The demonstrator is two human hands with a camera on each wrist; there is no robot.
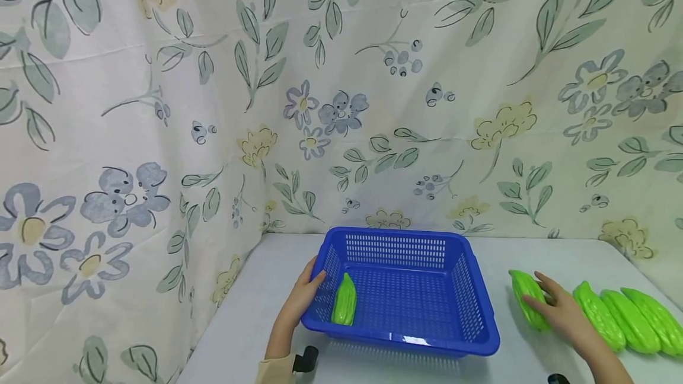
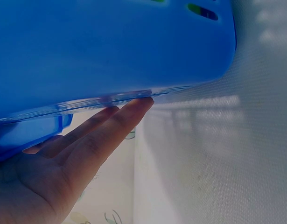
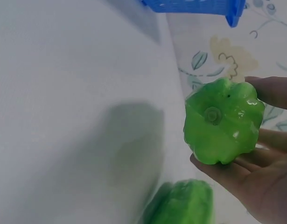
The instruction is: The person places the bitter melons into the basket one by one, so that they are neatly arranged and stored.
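A blue plastic basket (image 1: 405, 339) with slotted walls stands on the white table, a green bitter melon (image 1: 344, 301) lying inside by its left wall. My left hand (image 1: 302, 295) holds the basket's left rim, the thumb over the edge; in the left wrist view its fingers (image 2: 120, 119) lie against the outer wall. To the right of the basket, my right hand (image 1: 557, 307) grips a second bitter melon (image 1: 525, 298) between thumb and fingers. The right wrist view shows this bitter melon (image 3: 222, 123) end-on, above its shadow and apart from the table.
Three more bitter melons (image 1: 632, 320) lie side by side at the table's right, beyond my right hand. White table surface (image 1: 488, 259) separates the basket from them. A floral curtain (image 1: 384, 105) hangs behind the table and along its left side.
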